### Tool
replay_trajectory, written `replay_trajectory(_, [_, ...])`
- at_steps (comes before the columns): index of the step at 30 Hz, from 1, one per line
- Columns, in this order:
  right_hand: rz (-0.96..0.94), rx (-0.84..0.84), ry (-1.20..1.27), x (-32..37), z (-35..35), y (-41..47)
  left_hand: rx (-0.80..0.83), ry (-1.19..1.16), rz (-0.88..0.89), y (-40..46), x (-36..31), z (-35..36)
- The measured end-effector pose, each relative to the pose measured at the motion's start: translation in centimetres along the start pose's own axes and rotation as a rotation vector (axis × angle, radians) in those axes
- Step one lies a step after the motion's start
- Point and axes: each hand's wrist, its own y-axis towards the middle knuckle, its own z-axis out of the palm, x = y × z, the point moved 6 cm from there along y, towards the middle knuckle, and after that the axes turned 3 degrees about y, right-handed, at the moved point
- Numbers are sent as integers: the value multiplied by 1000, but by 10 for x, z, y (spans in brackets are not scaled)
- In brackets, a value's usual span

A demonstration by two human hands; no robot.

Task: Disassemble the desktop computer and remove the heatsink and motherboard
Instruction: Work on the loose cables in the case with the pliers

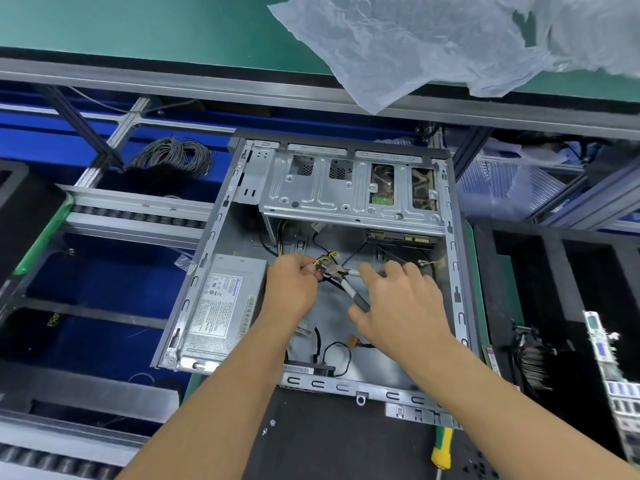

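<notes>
1. The computer case (pixel 221 216) – a grey metal box with its side off – lies flat on the table (pixel 332 441).
2. The left hand (pixel 292 287) pinches a bunch of thin yellow and black wires (pixel 325 259) in the middle of the case.
3. The right hand (pixel 398 299) grips pliers (pixel 349 285) with smooth white and grey handles, their tip at the wires.
4. A boxy silver power supply (pixel 221 306) sits at the near left – with a paper label on top.
</notes>
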Motion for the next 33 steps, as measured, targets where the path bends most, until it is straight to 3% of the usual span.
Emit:
replay_trajectory(29, [-241, -11, -134, -7, -8, 19, 28, -53, 18, -2, 1, 2])
replay_trajectory(33, [-87, 134, 122, -17, -5, 25, 14, -44, 22, -2, -1, 1])
